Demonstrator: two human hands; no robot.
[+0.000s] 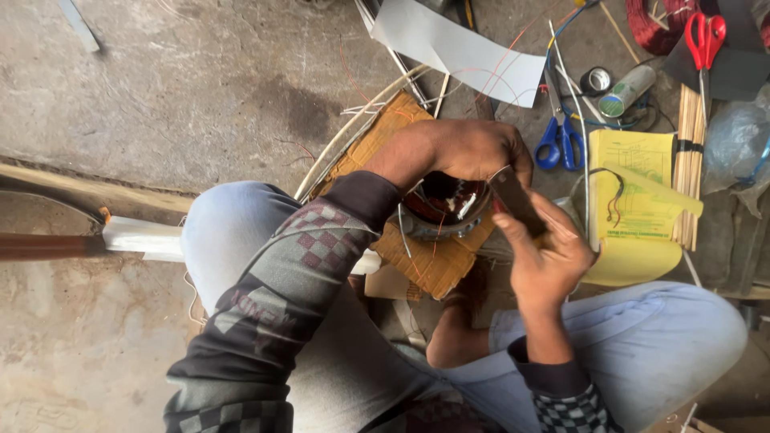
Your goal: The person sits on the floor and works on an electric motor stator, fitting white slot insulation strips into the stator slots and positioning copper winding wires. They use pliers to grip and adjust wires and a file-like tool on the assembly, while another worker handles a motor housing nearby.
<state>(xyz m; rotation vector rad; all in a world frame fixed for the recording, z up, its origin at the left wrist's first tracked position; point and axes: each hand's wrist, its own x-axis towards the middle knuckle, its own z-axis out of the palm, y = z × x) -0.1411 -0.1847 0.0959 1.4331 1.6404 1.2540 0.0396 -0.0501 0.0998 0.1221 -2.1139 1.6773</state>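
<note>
My left hand (469, 148) lies curled over the top of a round motor stator (443, 210) with dark copper windings, holding it on a piece of brown cardboard (425, 248). My right hand (545, 252) grips a flat dark strip (517, 200) whose upper end rests at the stator's right rim, by my left fingers. Thin white leads hang from the stator's left side. Most of the stator is hidden under my left hand.
Blue scissors (560, 140), red scissors (705, 38), a tape roll (596, 79), a small can (626, 91), a yellow paper pad (636, 200), a bundle of thin sticks (690, 160) and grey sheet (457, 48) lie on the concrete floor. My knees frame the work.
</note>
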